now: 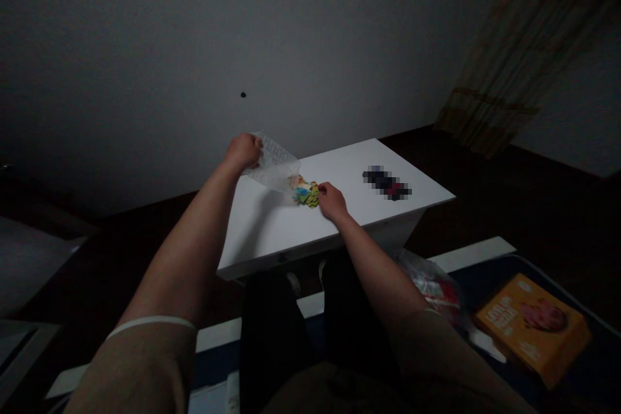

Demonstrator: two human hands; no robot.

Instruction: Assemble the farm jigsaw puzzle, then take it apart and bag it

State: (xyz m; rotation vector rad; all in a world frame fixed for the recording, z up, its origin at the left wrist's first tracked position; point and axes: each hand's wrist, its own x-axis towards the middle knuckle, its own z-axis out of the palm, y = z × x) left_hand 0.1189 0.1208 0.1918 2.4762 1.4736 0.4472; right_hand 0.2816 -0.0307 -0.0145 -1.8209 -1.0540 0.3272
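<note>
My left hand (244, 151) is closed on one end of a clear plastic bag (273, 165), holding it tilted above the white table (339, 165). The bag's lower end slopes down to the right, over a small heap of colourful puzzle pieces (306, 194). Green, yellow and blue show on the pieces. At the heap's right edge is my right hand (332, 201), thumb and fingers drawn together against the pieces. Whether a piece is pinched between those fingertips is too small to tell.
A dark pixelated item (387, 182) lies on the table's right part. Lower right, an orange puzzle box (536, 323) and a crumpled clear plastic bag (431, 284) with red in it rest on a dark blue surface. A pale wall (310, 45) stands behind the table.
</note>
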